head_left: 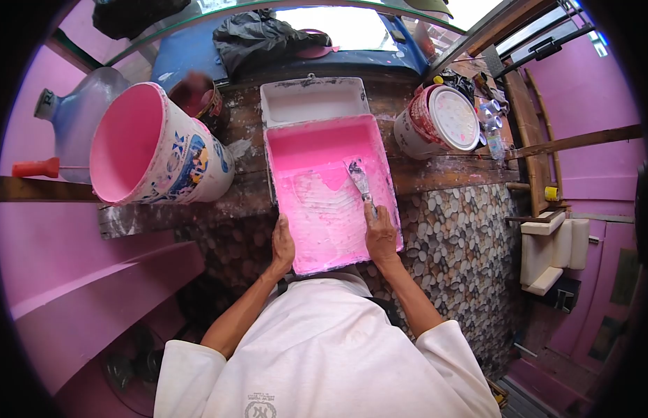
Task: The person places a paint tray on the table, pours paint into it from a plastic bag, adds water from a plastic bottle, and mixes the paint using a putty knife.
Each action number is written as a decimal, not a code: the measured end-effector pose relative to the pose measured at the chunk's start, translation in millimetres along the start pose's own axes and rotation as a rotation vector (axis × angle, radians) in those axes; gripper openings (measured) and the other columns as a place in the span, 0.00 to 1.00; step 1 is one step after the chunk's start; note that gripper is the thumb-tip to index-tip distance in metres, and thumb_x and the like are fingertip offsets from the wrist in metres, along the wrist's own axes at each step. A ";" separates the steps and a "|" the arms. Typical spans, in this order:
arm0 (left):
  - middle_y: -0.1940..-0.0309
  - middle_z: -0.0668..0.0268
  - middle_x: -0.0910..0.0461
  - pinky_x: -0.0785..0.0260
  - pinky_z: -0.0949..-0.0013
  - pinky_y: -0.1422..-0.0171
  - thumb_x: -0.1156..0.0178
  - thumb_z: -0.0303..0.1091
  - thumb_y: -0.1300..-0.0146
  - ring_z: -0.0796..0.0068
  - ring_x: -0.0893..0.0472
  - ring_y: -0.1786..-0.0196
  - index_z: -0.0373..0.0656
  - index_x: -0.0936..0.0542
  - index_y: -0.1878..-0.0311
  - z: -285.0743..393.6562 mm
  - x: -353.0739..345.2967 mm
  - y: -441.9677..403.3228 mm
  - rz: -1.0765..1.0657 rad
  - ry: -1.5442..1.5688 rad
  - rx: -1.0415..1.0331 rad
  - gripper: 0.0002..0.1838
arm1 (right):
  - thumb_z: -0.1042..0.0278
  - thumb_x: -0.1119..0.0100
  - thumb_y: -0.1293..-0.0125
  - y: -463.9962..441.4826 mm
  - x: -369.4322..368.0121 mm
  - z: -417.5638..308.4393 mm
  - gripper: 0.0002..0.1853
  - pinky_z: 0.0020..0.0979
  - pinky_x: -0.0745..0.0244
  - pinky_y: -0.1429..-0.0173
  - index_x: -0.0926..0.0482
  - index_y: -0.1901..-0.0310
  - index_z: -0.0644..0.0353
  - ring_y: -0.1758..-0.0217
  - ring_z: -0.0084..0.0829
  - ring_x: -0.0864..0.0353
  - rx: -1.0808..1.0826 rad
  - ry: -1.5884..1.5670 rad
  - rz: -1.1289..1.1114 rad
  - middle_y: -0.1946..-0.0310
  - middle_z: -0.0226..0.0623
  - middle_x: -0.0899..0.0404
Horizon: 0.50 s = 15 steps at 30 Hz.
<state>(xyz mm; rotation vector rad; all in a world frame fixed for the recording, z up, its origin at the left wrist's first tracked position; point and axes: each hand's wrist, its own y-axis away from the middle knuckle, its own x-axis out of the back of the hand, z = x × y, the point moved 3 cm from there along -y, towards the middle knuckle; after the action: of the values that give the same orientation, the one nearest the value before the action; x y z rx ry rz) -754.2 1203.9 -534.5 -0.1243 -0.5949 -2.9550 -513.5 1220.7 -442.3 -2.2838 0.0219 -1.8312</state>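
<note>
A paint tray (317, 245), smeared with pink paint over its ribbed slope and far wall, lies in front of my body, its near end close to my shirt. Along the tray's left side, my left hand (283, 245) grips the edge; some of its fingers are hidden. My right hand (381, 235) is closed around the handle of a scraper (358, 178). The scraper's flat blade, with dark and pale stains, points away from me over the tray's right part. Pink paint pools at the tray's far end.
On the wooden table (251, 171), a large pink-lined bucket (211, 164) leans at left near a water jug (83, 111). A white tray (313, 104) sits behind the paint tray. Lidded pails (416, 132) and plastic bottles (496, 143) stand at right.
</note>
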 end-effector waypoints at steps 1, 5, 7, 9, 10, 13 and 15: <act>0.36 0.44 0.34 0.48 0.63 0.27 0.67 0.61 0.28 0.54 0.36 0.31 0.25 0.36 0.36 0.9 -1.0 0.5 0.002 0.007 0.003 0.41 | 0.81 0.48 0.45 4.1 4.0 -3.0 0.26 0.41 0.25 0.62 0.29 0.41 0.60 0.58 0.45 0.24 0.000 -0.011 -0.064 0.59 0.46 0.29; 0.36 0.44 0.34 0.47 0.63 0.27 0.67 0.61 0.28 0.54 0.36 0.31 0.25 0.36 0.36 18.3 -3.0 3.6 0.012 0.051 0.005 0.41 | 0.82 0.47 0.47 15.2 35.3 -1.9 0.27 0.39 0.24 0.62 0.28 0.42 0.59 0.59 0.46 0.24 -0.024 -0.076 0.049 0.62 0.45 0.29; 0.36 0.44 0.34 0.47 0.63 0.27 0.67 0.61 0.28 0.54 0.36 0.31 0.26 0.36 0.36 12.6 -1.6 4.2 0.016 0.077 0.009 0.41 | 0.82 0.47 0.47 25.7 44.5 -2.4 0.27 0.39 0.24 0.62 0.28 0.42 0.57 0.60 0.45 0.24 -0.041 -0.058 0.044 0.64 0.44 0.29; 0.36 0.43 0.34 0.47 0.62 0.27 0.67 0.61 0.28 0.53 0.37 0.31 0.26 0.36 0.36 -0.4 -2.0 -1.6 0.025 -0.009 -0.014 0.41 | 0.83 0.45 0.46 37.9 47.5 -2.3 0.27 0.40 0.25 0.62 0.27 0.43 0.55 0.61 0.45 0.24 0.020 0.004 0.026 0.65 0.43 0.28; 0.36 0.43 0.34 0.47 0.62 0.27 0.67 0.61 0.28 0.53 0.37 0.31 0.26 0.36 0.36 -2.4 -1.8 -1.4 0.024 -0.010 -0.012 0.41 | 0.83 0.45 0.46 44.6 44.3 -0.1 0.27 0.40 0.25 0.62 0.27 0.43 0.55 0.61 0.45 0.24 0.019 0.004 0.024 0.65 0.43 0.28; 0.36 0.43 0.34 0.47 0.62 0.27 0.68 0.61 0.28 0.52 0.36 0.31 0.26 0.36 0.36 -2.5 -2.0 -1.0 0.023 -0.032 -0.016 0.41 | 0.81 0.43 0.45 53.5 32.5 0.2 0.25 0.38 0.25 0.64 0.26 0.43 0.53 0.63 0.43 0.24 0.062 0.006 -0.021 0.65 0.42 0.28; 0.36 0.43 0.34 0.47 0.62 0.27 0.68 0.61 0.28 0.52 0.36 0.31 0.26 0.36 0.36 -1.2 -1.4 -0.5 0.030 -0.051 0.003 0.41 | 0.78 0.40 0.45 49.0 27.9 -3.9 0.24 0.37 0.26 0.65 0.25 0.44 0.52 0.63 0.40 0.23 0.045 -0.136 0.006 0.65 0.42 0.29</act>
<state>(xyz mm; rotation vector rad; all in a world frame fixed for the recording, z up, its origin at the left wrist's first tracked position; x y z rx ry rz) -752.9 1204.1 -536.0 -0.2070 -0.5992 -2.9301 -505.0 1168.2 -423.3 -2.3682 -0.0330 -1.6523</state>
